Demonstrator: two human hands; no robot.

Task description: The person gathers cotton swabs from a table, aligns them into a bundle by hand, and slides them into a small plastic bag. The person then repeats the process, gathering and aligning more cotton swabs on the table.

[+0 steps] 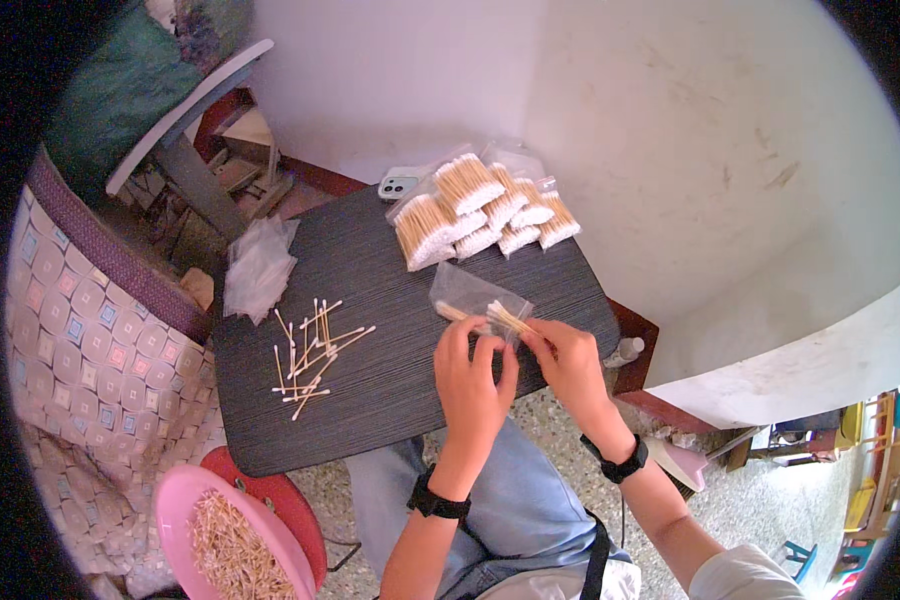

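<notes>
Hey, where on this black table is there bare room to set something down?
Bare table lies between the loose swabs and the left hand, and between the flat clear bags and filled bags. The far right is crowded.

a clear plastic bag (462, 285) lies slanted, several white-tipped swabs (508, 318) bunched at its right end.
</notes>
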